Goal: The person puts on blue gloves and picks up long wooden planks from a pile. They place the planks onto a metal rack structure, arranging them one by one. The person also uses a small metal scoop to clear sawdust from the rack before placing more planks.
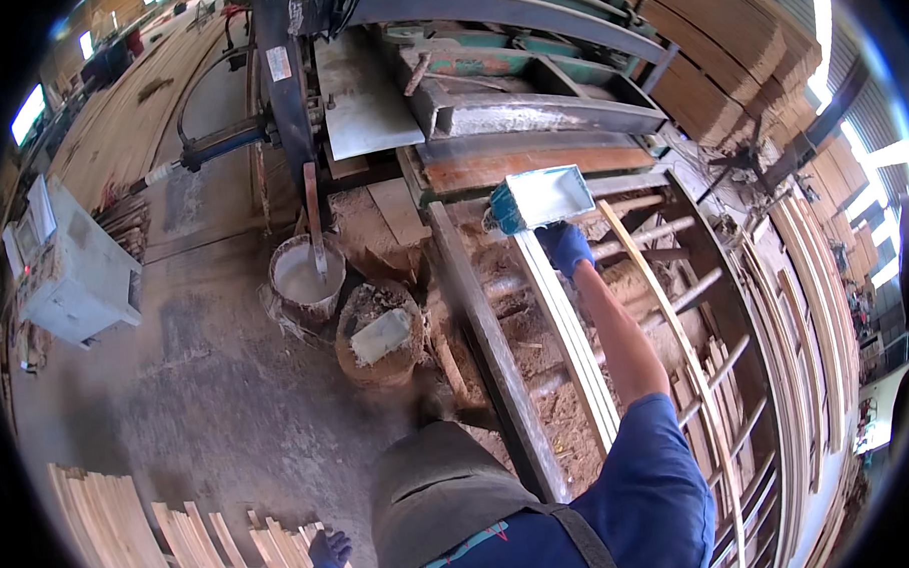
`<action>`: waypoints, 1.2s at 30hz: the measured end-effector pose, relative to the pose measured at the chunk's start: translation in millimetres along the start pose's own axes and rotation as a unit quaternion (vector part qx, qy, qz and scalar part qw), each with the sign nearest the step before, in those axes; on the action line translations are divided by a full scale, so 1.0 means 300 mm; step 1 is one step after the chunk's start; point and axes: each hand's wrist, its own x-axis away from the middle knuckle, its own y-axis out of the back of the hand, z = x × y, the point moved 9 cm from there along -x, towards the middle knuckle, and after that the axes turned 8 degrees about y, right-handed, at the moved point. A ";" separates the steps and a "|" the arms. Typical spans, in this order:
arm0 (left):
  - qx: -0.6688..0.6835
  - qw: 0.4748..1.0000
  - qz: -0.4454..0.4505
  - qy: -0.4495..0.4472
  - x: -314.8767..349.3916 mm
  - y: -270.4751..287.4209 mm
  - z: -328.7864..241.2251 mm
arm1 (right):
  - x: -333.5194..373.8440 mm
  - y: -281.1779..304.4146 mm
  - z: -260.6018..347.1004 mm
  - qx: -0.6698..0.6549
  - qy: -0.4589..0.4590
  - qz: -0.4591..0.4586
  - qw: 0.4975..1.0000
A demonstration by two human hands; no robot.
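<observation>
My right hand [565, 248], in a dark blue glove, is closed at the near edge of a blue open-topped box [512, 212]. White, glue-like stuff coats the box's inside. The box rests over the far end of several pale wood strips [572, 340] that lie side by side and run back toward me on the roller frame. Low on the left, my gloved left hand [331, 554] is beside the ends of more wood strips [274, 551]. Its fingers look loosely apart, with nothing seen in them; whether they touch the strips is unclear.
A bucket of whitish liquid [304, 274] with a stick in it stands left of the frame, by a round stump-like stand [377, 362] bearing a pale block. Ahead is a heavy machine [529, 116]. A single strip [677, 351] lies across the rollers; a grey cabinet [78, 267] stands left.
</observation>
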 end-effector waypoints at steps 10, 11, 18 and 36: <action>-0.377 0.919 0.033 -0.112 0.174 -0.220 0.033 | -0.454 0.028 0.108 -0.033 0.090 -0.090 0.991; -0.290 0.957 -0.007 -0.014 0.177 -0.199 0.042 | -0.379 0.030 0.169 -0.091 0.070 -0.068 0.991; -0.183 0.978 0.016 0.103 -0.083 -0.239 -0.233 | 0.111 -0.247 0.450 -0.494 0.044 0.019 0.868; -0.126 0.962 -0.161 0.182 0.086 0.375 -0.288 | 0.308 -1.656 0.091 -0.083 0.066 0.164 0.981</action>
